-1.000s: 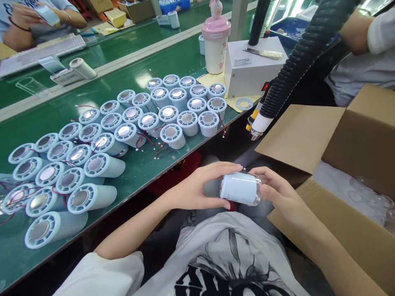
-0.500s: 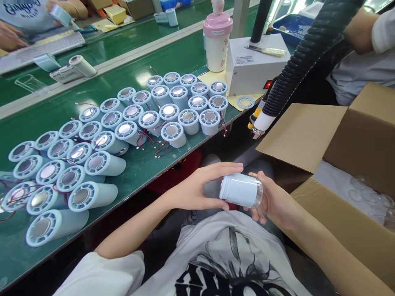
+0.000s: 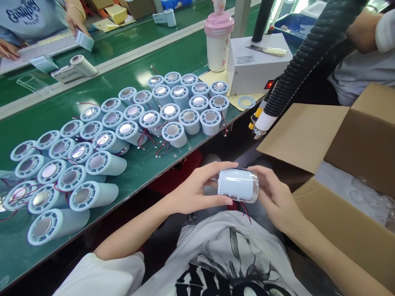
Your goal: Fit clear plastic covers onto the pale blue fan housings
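Observation:
Over my lap lies a light-blue cylinder in a clear plastic sleeve [image 3: 239,185], on its side between my two hands. My left hand [image 3: 200,187] grips its left end, thumb below and fingers above. At the sleeve's right end, the fingers and thumb of my right hand [image 3: 273,195] close around the rim. Red and dark wires [image 3: 246,211] hang below the cylinder. To the left, several similar blue cylinders [image 3: 106,163] with ringed ends and silver discs stand or lean in rows on the green bench [image 3: 145,172].
On my right, an open cardboard box [image 3: 333,213] holds clear plastic pieces [image 3: 367,193]. A black hose [image 3: 296,82] with a nozzle hangs above its flap. A white machine box [image 3: 256,65] and a pink-lidded cup [image 3: 218,45] stand behind. A co-worker's hand [image 3: 75,20] holds a blue part.
My right hand has turned and shifted over the sleeve's right end. The cylinder has moved slightly left, and its wires now show below. Across the bench, the co-worker's hand has moved right with a blue part.

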`<action>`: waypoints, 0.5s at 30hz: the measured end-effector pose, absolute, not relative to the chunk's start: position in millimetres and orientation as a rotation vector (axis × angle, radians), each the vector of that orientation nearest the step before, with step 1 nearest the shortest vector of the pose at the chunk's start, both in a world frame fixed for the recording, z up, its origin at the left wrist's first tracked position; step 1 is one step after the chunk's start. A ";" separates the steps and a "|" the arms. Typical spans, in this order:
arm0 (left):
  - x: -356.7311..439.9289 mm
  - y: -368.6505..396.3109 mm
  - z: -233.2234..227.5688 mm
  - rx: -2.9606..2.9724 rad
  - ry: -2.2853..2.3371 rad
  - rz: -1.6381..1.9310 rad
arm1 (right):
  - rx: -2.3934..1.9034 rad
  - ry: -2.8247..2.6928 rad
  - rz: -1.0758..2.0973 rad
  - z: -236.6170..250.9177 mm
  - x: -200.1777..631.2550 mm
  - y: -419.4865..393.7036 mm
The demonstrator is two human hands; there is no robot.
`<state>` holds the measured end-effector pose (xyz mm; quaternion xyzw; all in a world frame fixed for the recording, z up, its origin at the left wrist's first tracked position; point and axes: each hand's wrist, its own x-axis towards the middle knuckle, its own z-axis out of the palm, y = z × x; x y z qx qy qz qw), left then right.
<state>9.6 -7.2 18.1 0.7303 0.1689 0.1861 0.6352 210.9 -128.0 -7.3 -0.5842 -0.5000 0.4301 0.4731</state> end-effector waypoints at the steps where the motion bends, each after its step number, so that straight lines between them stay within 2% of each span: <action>1: 9.3 -8.4 18.6 1.638 0.408 0.406 | -1.391 -1.400 0.822 -9.9 212.6 -129.7; 2: 9.2 -9.4 18.9 1.614 0.425 0.390 | -1.322 -1.544 0.653 -11.8 214.2 -131.1; 4: 9.1 -10.2 18.8 1.585 0.440 0.367 | -1.198 -1.715 0.553 -13.3 216.4 -133.0; 6: 8.8 -9.5 18.7 1.591 0.409 0.362 | -1.182 -1.660 0.705 -12.1 216.9 -134.2; 10: 6.3 -7.1 19.6 1.601 0.301 0.342 | -1.168 -1.251 1.237 -7.7 215.8 -136.8; 12: 4.7 -7.0 19.7 1.517 0.296 0.303 | -1.160 -1.219 1.292 -7.0 217.1 -137.9; 15: 3.7 -8.6 17.0 1.383 0.315 0.259 | -1.206 -1.366 1.169 -9.4 221.0 -138.2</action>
